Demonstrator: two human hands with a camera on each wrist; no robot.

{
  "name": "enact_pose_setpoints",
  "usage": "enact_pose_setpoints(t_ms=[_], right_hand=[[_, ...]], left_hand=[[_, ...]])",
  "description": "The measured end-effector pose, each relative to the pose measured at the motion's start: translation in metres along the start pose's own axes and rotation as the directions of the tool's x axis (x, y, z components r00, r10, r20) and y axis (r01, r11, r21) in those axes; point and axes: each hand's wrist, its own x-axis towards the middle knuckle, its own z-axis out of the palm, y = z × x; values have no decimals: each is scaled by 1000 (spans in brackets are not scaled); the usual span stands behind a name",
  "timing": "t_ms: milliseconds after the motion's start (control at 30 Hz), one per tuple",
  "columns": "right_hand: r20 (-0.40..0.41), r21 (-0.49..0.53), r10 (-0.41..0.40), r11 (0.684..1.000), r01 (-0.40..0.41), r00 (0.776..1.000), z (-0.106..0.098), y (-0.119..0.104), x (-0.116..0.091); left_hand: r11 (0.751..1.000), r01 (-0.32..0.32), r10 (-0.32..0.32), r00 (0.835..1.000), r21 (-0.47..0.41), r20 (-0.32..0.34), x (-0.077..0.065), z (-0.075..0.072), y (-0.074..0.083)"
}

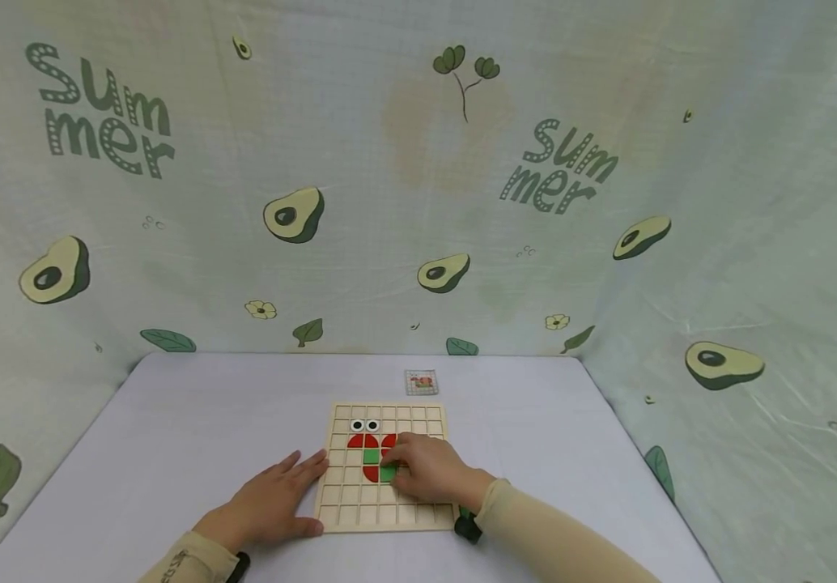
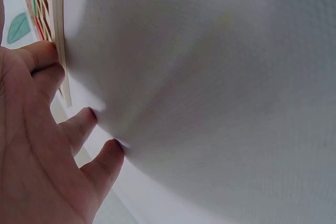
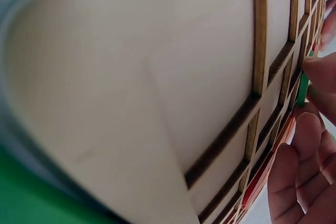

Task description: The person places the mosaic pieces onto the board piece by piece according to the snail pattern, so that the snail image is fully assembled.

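Note:
A wooden grid board (image 1: 360, 516) lies on the table, holding two round eye tiles (image 1: 364, 425), several red quarter-round tiles (image 1: 371, 474) and a green square tile (image 1: 371, 457). My right hand (image 1: 429, 470) reaches over the board's middle. Its thumb and fingers pinch another green square tile (image 1: 388, 474), which in the right wrist view shows as a green sliver (image 3: 303, 88) at the fingertips. At the board's left edge rests my left hand (image 1: 273, 502), fingers spread. In the left wrist view, some of its fingertips (image 2: 50, 51) touch the board's side, while others press the tablecloth.
A small picture card (image 1: 422, 382) lies behind the board. White cloth covers the table (image 1: 193, 437), and a printed curtain (image 1: 360, 162) hangs along the back and sides. Dark wrist straps (image 1: 467, 526) sit at both cuffs.

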Motion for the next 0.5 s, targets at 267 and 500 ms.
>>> enact_pose_setpoints(t_ms=[267,500], right_hand=[[11,6,7,1000,-7,1000,-1,-1,0],[10,-3,23,1000,-23,1000,-9,-1,-2]], left_hand=[[1000,-4,4,1000,2,-1,0,0,0],[1000,-20,20,1000,2,-14,0,1,-1]])
